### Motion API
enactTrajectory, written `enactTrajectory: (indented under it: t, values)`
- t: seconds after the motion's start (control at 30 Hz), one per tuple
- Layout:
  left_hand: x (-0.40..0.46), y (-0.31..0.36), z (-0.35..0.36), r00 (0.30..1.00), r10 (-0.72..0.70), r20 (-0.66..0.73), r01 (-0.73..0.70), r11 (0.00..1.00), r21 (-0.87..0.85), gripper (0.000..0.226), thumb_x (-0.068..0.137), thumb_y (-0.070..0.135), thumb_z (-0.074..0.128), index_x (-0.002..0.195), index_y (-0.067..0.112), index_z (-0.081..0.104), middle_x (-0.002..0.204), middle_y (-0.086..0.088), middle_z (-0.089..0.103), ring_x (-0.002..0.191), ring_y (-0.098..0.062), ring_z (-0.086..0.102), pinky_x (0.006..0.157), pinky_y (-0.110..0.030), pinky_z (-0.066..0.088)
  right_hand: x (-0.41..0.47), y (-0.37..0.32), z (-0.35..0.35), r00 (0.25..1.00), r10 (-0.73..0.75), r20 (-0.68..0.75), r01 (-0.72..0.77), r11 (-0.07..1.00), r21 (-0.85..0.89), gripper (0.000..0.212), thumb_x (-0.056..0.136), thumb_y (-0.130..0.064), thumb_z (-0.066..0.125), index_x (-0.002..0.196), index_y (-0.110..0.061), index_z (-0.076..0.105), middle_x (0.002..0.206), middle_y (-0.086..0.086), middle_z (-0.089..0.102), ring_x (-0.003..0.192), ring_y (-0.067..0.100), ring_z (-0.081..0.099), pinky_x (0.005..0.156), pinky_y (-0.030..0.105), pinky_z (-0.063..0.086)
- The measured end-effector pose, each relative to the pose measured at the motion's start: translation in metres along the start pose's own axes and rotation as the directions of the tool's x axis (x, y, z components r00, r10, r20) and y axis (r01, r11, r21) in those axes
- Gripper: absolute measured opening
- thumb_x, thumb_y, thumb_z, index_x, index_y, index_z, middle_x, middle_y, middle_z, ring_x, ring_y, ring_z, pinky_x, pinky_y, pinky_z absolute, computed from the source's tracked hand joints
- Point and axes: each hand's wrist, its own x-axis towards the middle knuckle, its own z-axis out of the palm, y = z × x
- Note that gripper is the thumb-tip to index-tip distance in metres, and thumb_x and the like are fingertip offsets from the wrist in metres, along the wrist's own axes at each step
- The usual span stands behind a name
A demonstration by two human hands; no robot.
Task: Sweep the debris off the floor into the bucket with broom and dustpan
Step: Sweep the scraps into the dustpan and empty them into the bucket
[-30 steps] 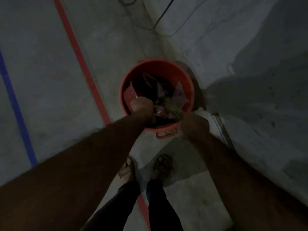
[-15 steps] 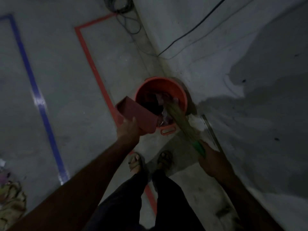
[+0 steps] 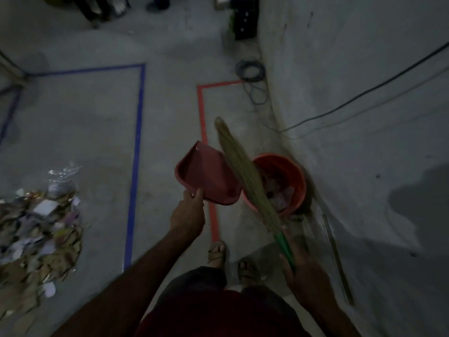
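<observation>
My left hand (image 3: pixel 188 212) grips the near edge of a dark red dustpan (image 3: pixel 206 175), held level in the air just left of the orange bucket (image 3: pixel 295 178). The pan looks empty. My right hand (image 3: pixel 303 278) holds the green handle of a straw broom (image 3: pixel 243 171), whose bristles slant up and away across the bucket's left rim. Paper scraps lie inside the bucket. A large pile of paper and leaf debris (image 3: pixel 36 234) lies on the floor at the far left.
The bucket stands against a grey wall (image 3: pixel 364 93) on the right, with cables (image 3: pixel 252 76) coiled along its base. Blue tape (image 3: pixel 136 154) and red tape (image 3: pixel 202 122) lines mark the concrete floor. My sandalled feet (image 3: pixel 230 259) stand by the red line.
The dustpan and broom have come up out of the bucket and away to the left. My view has risen and swung left, bringing the debris pile into sight.
</observation>
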Motion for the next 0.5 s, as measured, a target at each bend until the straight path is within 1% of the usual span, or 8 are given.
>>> enactTrajectory:
  t: [0.03, 0.1, 0.13, 0.2, 0.23, 0.27, 0.37, 0.5]
  values:
    - [-0.009, -0.001, -0.004, 0.999, -0.027, -0.034, 0.027, 1.000, -0.006, 0.042, 0.098, 0.014, 0.052, 0.136, 0.022, 0.037, 0.116, -0.012, 0.045, 0.076, -0.027, 0.052, 0.058, -0.037, 0.039, 0.006, -0.003, -0.002, 0.998, -0.059, -0.011, 0.059, 0.998, -0.023, 0.062, 0.095, -0.065, 0.023, 0.154, -0.049, 0.010, 0.126, 0.007, 0.063, 0.101, 0.026, 0.064, 0.082, 0.042, 0.055]
    - [-0.027, -0.003, -0.012, 0.993, -0.077, -0.093, 0.075, 0.997, -0.026, 0.039, 0.101, 0.018, 0.048, 0.138, 0.022, 0.037, 0.117, -0.012, 0.046, 0.079, -0.030, 0.057, 0.059, -0.037, 0.038, 0.016, -0.012, -0.009, 0.982, -0.187, -0.025, 0.186, 0.981, -0.058, 0.060, 0.098, -0.062, 0.019, 0.155, -0.047, 0.008, 0.132, 0.005, 0.059, 0.104, 0.024, 0.062, 0.083, 0.041, 0.055]
    - [-0.037, -0.005, -0.016, 0.987, -0.101, -0.125, 0.099, 0.995, -0.030, 0.038, 0.102, 0.020, 0.047, 0.138, 0.022, 0.037, 0.117, -0.012, 0.046, 0.081, -0.031, 0.057, 0.060, -0.037, 0.038, 0.022, -0.019, -0.013, 0.972, -0.235, -0.012, 0.233, 0.969, -0.080, 0.060, 0.100, -0.057, 0.025, 0.156, -0.046, 0.007, 0.132, 0.004, 0.057, 0.103, 0.023, 0.062, 0.082, 0.040, 0.054]
    - [-0.055, -0.012, -0.022, 0.968, -0.155, -0.198, 0.153, 0.988, -0.028, 0.035, 0.103, 0.023, 0.045, 0.137, 0.023, 0.037, 0.114, -0.012, 0.047, 0.077, -0.029, 0.055, 0.060, -0.037, 0.038, 0.031, -0.034, -0.015, 0.955, -0.295, -0.020, 0.294, 0.955, -0.031, 0.065, 0.100, -0.038, 0.043, 0.157, -0.041, 0.011, 0.119, 0.006, 0.058, 0.079, 0.018, 0.059, 0.064, 0.034, 0.053]
    - [-0.066, -0.018, -0.025, 0.956, -0.183, -0.229, 0.182, 0.983, -0.026, 0.035, 0.103, 0.024, 0.044, 0.137, 0.023, 0.037, 0.112, -0.012, 0.049, 0.076, -0.028, 0.054, 0.060, -0.037, 0.038, 0.034, -0.043, -0.014, 0.950, -0.310, -0.023, 0.310, 0.951, -0.013, 0.068, 0.099, -0.031, 0.048, 0.158, -0.039, 0.014, 0.111, 0.006, 0.057, 0.069, 0.015, 0.053, 0.054, 0.032, 0.049]
    - [-0.077, -0.025, -0.026, 0.944, -0.207, -0.258, 0.209, 0.978, -0.018, 0.036, 0.103, 0.024, 0.044, 0.139, 0.023, 0.038, 0.111, -0.011, 0.051, 0.076, -0.028, 0.055, 0.060, -0.037, 0.038, 0.036, -0.050, -0.012, 0.943, -0.330, -0.031, 0.329, 0.944, -0.029, 0.070, 0.099, -0.029, 0.050, 0.158, -0.038, 0.013, 0.105, 0.006, 0.054, 0.064, 0.014, 0.049, 0.048, 0.031, 0.046]
    - [-0.112, -0.056, -0.031, 0.913, -0.271, -0.306, 0.290, 0.957, 0.015, 0.040, 0.103, 0.025, 0.044, 0.143, 0.022, 0.039, 0.113, -0.011, 0.055, 0.087, -0.030, 0.060, 0.065, -0.036, 0.035, 0.037, -0.074, -0.007, 0.916, -0.400, 0.006, 0.398, 0.910, -0.112, 0.075, 0.099, -0.032, 0.052, 0.158, -0.039, 0.007, 0.098, 0.004, 0.048, 0.058, 0.015, 0.046, 0.045, 0.037, 0.049]
    - [-0.160, -0.113, -0.037, 0.846, -0.408, -0.342, 0.433, 0.902, -0.005, 0.037, 0.101, 0.024, 0.044, 0.138, 0.023, 0.041, 0.109, -0.009, 0.056, 0.089, -0.030, 0.060, 0.067, -0.037, 0.033, 0.031, -0.125, 0.008, 0.861, -0.499, 0.096, 0.509, 0.849, -0.140, 0.078, 0.096, -0.031, 0.056, 0.157, -0.038, 0.007, 0.088, 0.001, 0.042, 0.054, 0.016, 0.043, 0.042, 0.036, 0.043]
